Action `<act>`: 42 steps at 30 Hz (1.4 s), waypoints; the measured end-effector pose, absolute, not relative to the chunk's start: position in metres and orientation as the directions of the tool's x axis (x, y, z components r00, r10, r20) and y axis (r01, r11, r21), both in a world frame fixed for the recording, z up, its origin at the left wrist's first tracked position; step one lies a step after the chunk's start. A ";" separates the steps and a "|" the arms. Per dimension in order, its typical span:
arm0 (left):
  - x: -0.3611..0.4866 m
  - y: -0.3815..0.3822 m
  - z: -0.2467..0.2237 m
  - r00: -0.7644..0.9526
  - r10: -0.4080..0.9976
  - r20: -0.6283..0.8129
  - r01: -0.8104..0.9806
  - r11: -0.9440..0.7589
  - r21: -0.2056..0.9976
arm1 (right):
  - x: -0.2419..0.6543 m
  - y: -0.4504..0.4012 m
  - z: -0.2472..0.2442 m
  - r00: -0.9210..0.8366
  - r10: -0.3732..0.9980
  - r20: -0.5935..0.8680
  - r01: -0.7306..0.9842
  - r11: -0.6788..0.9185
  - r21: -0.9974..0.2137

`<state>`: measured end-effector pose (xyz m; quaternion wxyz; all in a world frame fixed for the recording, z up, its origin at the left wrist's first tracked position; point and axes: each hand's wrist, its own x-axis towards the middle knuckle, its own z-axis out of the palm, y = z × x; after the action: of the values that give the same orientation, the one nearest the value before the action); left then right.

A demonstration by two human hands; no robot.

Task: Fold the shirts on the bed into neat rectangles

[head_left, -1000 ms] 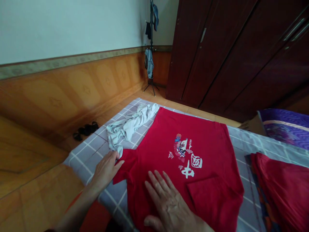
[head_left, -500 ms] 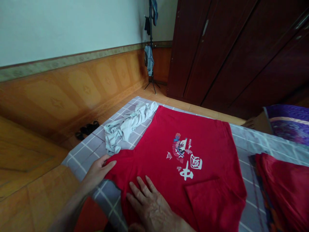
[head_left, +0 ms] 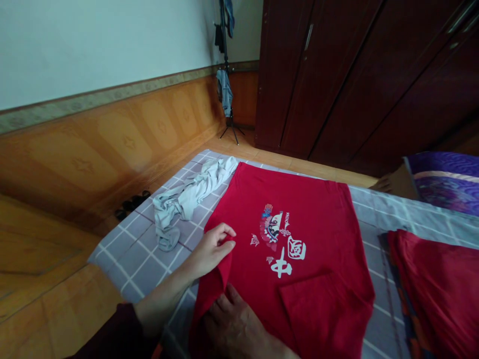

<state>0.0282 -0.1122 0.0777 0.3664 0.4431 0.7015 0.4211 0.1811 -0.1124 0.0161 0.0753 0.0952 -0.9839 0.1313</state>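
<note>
A red T-shirt (head_left: 322,224) with a white and coloured print lies spread on a grey checked bed (head_left: 130,264). One sleeve, toward the lower right, is folded inward over the shirt body. My left hand (head_left: 215,249) pinches the other sleeve between thumb and fingers and holds it folded over the shirt. Just below it, my right hand (head_left: 235,321) rests on the shirt near the lower edge, its fingers partly under the folded sleeve. Those fingertips are partly hidden by the cloth.
A crumpled pale grey garment (head_left: 198,192) lies left of the shirt. To the right is a stack of folded red clothing (head_left: 441,284). Beyond the bed stand a coat rack (head_left: 226,60) and a dark wardrobe (head_left: 318,80). Black shoes (head_left: 132,203) sit on the floor.
My left hand has carried the sleeve from the left inward over the shirt. My right hand has gone from lying flat with spread fingers to having its fingers partly under the sleeve.
</note>
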 end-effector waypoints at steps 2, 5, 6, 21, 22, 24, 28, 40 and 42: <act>0.029 -0.111 0.074 -0.235 0.960 -0.153 0.307 0.223 0.925 | 0.185 -0.110 0.023 -0.978 -0.157 0.140 -0.186 0.956 -0.228; 0.020 -0.118 0.076 -0.232 0.959 -0.160 0.205 0.209 0.956 | 0.194 -0.106 0.039 -0.990 -0.136 0.035 -0.141 0.965 -0.223; 0.015 -0.120 0.078 -0.289 0.947 -0.141 0.191 0.201 0.961 | 0.197 -0.104 0.045 -0.993 -0.115 0.021 -0.117 0.965 -0.235; -0.018 -0.106 0.049 -0.228 0.957 0.178 0.902 0.139 0.408 | 0.188 -0.107 0.032 -0.979 0.104 0.177 0.081 0.988 -0.135; -0.018 -0.104 0.050 -0.223 0.960 0.172 0.908 0.140 0.394 | 0.188 -0.104 0.034 -0.968 0.149 0.202 0.119 0.981 -0.153; -0.018 -0.102 0.049 -0.212 0.964 0.159 0.918 0.141 0.370 | 0.187 -0.093 0.039 -0.937 0.258 0.236 0.221 0.960 -0.173; -0.019 -0.105 0.043 -0.196 0.967 0.164 0.930 0.130 0.345 | 0.186 -0.066 0.051 -0.858 0.492 0.149 0.472 0.869 -0.150; -0.013 -0.126 0.057 -0.158 0.958 0.241 0.957 0.089 0.276 | 0.189 -0.051 0.059 -0.815 0.549 0.183 0.550 0.834 -0.051; -0.003 -0.132 0.056 -0.073 0.968 0.239 0.964 0.007 0.265 | 0.187 -0.055 0.052 -0.842 0.455 0.290 0.467 0.884 -0.032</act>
<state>-0.0026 -0.1319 0.0556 0.0056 0.6809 0.7095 0.1813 0.1869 -0.0546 0.0517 0.1461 -0.2401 -0.9595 -0.0200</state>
